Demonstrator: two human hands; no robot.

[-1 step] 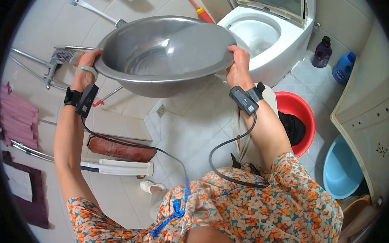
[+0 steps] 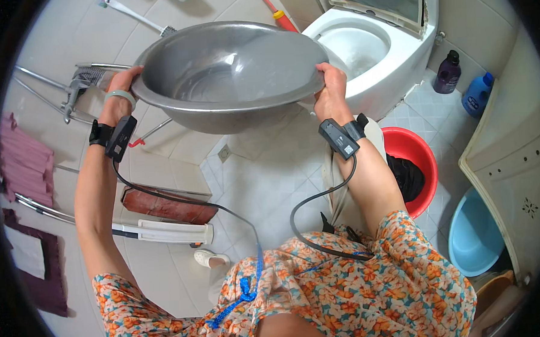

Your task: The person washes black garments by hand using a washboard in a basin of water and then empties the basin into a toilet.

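Observation:
A large grey basin point(image 2: 238, 118) is held up in the air in front of me, its hollow facing up and partly toward me. My left hand point(image 2: 120, 84) is closed round the rim at its left end. At the opposite end my right hand point(image 2: 331, 84) grips the rim, its thumb on top. Most fingers of both hands are hidden beneath the rim. Light glints inside the basin; I cannot tell whether any water lies in it. Black cabled devices are strapped to both my wrists.
Just beyond the basin's right end stands a white toilet point(image 2: 392, 67), its lid raised. A red bucket point(image 2: 429, 161) with dark cloth is right of my right forearm; a light-blue basin point(image 2: 475, 235) is farther right. Two bottles, a purple one point(image 2: 448, 73) and a blue one point(image 2: 478, 96), stand by the wall.

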